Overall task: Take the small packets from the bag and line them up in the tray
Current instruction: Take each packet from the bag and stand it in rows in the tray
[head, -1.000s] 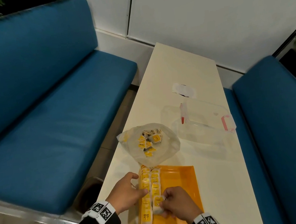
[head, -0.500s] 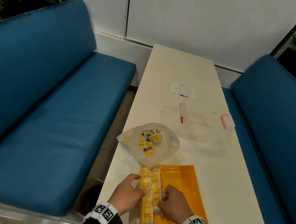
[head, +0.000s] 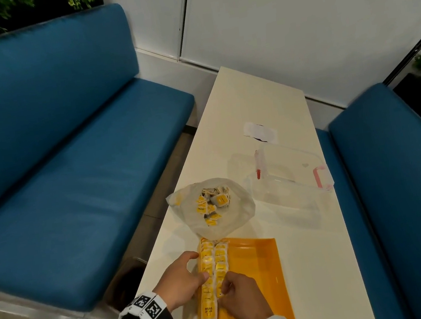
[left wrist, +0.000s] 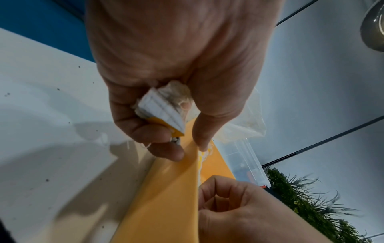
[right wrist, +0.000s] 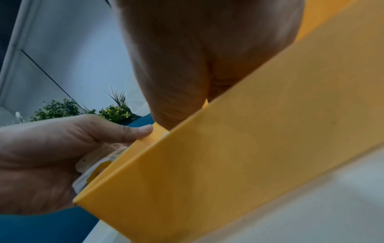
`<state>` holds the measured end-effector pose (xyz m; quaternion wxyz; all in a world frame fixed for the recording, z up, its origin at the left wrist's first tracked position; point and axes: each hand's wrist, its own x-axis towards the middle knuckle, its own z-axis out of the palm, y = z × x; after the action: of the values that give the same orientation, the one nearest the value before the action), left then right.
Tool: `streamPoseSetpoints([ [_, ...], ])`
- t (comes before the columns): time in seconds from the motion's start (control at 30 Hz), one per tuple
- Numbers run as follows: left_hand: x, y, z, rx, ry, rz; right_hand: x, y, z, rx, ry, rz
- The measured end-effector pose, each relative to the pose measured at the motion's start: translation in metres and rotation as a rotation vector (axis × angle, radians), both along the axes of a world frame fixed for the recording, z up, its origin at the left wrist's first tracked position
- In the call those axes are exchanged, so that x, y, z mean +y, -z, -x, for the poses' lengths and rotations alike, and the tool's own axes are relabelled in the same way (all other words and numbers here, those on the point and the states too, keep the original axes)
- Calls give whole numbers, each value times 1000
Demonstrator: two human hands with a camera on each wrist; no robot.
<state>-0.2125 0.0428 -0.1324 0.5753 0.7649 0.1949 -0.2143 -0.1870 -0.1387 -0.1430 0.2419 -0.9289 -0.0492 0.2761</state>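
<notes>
An orange tray (head: 256, 273) lies at the table's near end. Two rows of small yellow-and-white packets (head: 212, 263) run along its left side. Beyond it, a clear plastic bag (head: 237, 209) lies open with several loose packets (head: 211, 203) inside. My left hand (head: 191, 269) sits at the tray's left rim and grips a stack of packets (left wrist: 162, 111) in curled fingers, its thumb on the rim. My right hand (head: 225, 290) is inside the tray, fingers curled, pinching a packet at the near end of the second row. In the right wrist view the tray wall (right wrist: 249, 148) hides the fingertips of that hand.
A clear lidded container (head: 287, 178) with pink clips stands on the table right of the bag. A white paper (head: 259, 131) lies farther back. Blue benches (head: 71, 164) flank the narrow table (head: 312, 266). The tray sits at the table's near edge.
My right hand has shifted slightly left and forward onto the second row of packets. The left hand has stayed at the tray's left rim.
</notes>
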Motion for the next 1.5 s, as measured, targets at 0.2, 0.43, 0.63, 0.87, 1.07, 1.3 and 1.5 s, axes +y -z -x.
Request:
streamPoseSetpoints([
  [0.2, -1, -1, 0, 2, 5, -3, 6, 0, -4, -34, 6, 17],
  [0.43, 3, -4, 1, 40, -8, 1, 3, -8, -9, -41, -5, 4],
  [0.63, 17, -18, 3, 57, -245, 439, 2, -46, -20, -166, -18, -133],
  [0.87, 19, -38, -6, 100, -393, 765, 38, -89, -16, -223, -141, -453],
  [1.07, 17, -43, -14, 96, -388, 792, 55, -96, -15, -262, -294, -397],
  [1.3, 15, -49, -15, 3, -437, 822, 64, -88, -14, -259, -251, -319],
  [1.5, 13, -47, -16, -150, -282, 725, 61, -94, -22, -299, -125, -379],
])
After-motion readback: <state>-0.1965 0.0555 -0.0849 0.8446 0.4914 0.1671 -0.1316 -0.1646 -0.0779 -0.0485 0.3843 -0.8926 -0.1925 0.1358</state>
